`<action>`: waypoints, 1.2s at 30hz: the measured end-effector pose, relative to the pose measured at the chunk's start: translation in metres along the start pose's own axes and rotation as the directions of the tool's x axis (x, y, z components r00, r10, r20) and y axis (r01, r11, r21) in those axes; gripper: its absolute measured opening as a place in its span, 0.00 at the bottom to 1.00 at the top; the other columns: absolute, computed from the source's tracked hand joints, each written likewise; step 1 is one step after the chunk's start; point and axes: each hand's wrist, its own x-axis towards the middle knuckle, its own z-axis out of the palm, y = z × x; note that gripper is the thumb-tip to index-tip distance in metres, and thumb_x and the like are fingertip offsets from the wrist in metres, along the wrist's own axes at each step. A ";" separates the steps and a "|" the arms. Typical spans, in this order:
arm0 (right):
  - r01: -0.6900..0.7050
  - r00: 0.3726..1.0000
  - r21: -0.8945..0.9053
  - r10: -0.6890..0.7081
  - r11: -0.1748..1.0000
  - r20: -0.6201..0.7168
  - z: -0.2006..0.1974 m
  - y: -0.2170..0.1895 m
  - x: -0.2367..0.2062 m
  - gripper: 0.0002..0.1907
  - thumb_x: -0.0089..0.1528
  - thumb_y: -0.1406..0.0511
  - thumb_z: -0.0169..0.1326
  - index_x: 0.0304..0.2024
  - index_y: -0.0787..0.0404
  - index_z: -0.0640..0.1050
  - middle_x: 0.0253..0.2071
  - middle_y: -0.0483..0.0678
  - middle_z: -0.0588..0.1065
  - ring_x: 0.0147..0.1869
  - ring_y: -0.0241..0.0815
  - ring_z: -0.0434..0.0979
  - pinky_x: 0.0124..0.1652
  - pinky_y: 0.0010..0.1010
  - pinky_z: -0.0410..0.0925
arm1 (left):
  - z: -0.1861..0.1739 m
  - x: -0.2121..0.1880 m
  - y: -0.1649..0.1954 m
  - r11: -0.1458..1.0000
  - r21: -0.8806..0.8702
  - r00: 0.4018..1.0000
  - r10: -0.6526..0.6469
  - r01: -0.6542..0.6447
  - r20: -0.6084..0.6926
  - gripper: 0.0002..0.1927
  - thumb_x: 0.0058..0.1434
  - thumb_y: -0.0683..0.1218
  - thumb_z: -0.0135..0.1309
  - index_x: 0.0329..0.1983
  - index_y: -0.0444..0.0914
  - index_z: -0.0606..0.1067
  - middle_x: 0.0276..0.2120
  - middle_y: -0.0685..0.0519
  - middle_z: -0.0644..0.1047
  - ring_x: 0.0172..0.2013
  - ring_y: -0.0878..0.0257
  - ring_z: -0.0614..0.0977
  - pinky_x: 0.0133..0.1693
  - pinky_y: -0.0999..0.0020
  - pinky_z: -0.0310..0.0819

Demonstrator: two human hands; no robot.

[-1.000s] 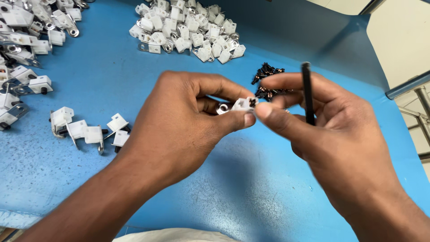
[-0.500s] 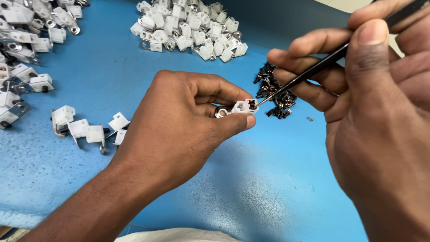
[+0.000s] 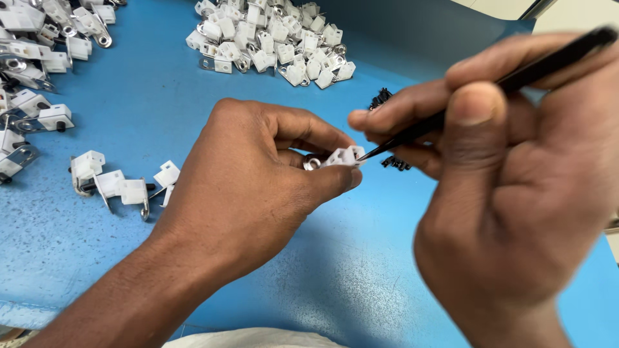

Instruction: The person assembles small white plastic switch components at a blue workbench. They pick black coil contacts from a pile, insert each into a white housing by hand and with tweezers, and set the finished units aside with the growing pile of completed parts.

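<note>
My left hand (image 3: 258,174) pinches a small white plastic clip with a metal ring (image 3: 338,158) between thumb and fingers, above the blue table (image 3: 161,109). My right hand (image 3: 509,187) is close to the camera and grips a thin black tool (image 3: 483,96) like a pen. The tool's tip touches the right end of the white clip. A small heap of black screws (image 3: 387,129) lies just behind the clip, mostly hidden by my right fingers.
A pile of white clips with metal tabs (image 3: 271,42) lies at the far centre. More such clips (image 3: 39,58) are scattered at the far left, and a few (image 3: 116,183) lie left of my left wrist. The table's near edge meets white cloth (image 3: 251,338).
My right hand has swung the black tool from upright to slanting, then brought its tip onto the white clip. The left hand has kept the clip nearly still.
</note>
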 end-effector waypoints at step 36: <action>-0.509 0.634 -0.713 0.770 0.482 0.067 0.003 0.115 0.001 0.11 0.61 0.54 0.64 0.43 0.49 0.86 0.38 0.41 0.82 0.31 0.41 0.76 0.36 0.39 0.71 | -0.036 0.159 -0.076 0.720 0.693 0.990 0.110 -0.022 -0.084 0.17 0.54 0.52 0.69 0.46 0.47 0.83 0.38 0.52 0.83 0.41 0.55 0.84 0.48 0.57 0.76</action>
